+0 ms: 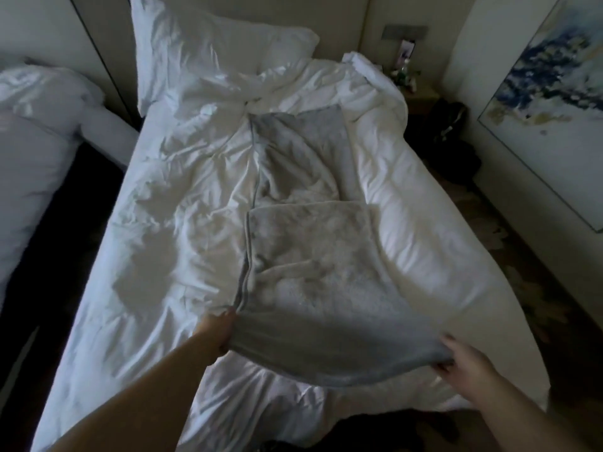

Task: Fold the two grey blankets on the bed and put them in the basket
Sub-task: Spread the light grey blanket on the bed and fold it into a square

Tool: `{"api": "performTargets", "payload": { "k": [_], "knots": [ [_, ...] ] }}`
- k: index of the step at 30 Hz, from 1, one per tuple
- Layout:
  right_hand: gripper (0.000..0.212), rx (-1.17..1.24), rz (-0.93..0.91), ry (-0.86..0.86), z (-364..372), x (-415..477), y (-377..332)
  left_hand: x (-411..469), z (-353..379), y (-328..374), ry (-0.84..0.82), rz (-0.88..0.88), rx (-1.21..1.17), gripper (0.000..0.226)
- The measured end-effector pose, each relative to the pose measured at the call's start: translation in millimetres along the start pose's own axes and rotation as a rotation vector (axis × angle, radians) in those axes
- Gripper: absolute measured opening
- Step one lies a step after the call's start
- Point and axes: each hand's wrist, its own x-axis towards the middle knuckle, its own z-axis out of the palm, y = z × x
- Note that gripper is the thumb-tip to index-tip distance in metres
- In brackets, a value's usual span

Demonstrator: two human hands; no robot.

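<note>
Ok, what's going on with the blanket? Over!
Left hand and right hand grip near corners of the grey blanket. Near edge lifted off the white duvet. No basket in view.

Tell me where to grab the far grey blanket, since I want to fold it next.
Probably its two far corners, reaching over from the near end. That far edge of the far grey blanket lies flat and straight on the white duvet, while its near end is rumpled and tucked under the nearer grey blanket.
</note>
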Motion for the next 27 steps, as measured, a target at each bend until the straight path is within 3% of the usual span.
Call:
{"api": "performTargets", "payload": {
  "k": [2, 4, 7, 11, 16, 20, 24, 27],
  "knots": [
    [0.026, 0.038, -0.112, -0.081, 0.8, -15.6, -38.9, -24.5, -7.5, 23.0, -0.006, 0.059, -0.138, 0.031],
    [0.014, 0.089, -0.188, -0.129, -6.8, -32.6, -68.9, -57.4, -14.8, 31.6, -0.056, 0.118, -0.252, 0.018],
    [0.013, 0.119, -0.278, -0.148, -37.9, -54.5, -79.1, -100.2, -16.1, 2.0, -0.062, 0.154, -0.295, 0.009],
    [0.006, 0.106, -0.18, -0.126, -108.9, -57.5, -20.8, -139.5, 3.4, -86.4, 0.062, 0.045, -0.202, 0.02],
    [0.034, 0.059, -0.021, -0.032, -196.7, -49.5, 75.4, -183.4, 28.6, -184.1, 0.183, -0.09, -0.247, 0.018],
    [0.001, 0.002, 0.067, 0.004, -242.1, -58.1, 117.0, -213.5, 34.3, -231.1, 0.261, -0.079, -0.347, 0.024],
    [0.038, 0.002, 0.051, -0.034, -266.2, -76.4, 127.6, -245.4, 22.2, -252.3, 0.283, -0.12, -0.381, 0.035],
    [0.041, 0.069, -0.034, -0.085, -269.6, -98.8, 112.9, -262.5, 9.2, -246.8, 0.229, -0.08, -0.436, 0.032]
  ]
}}
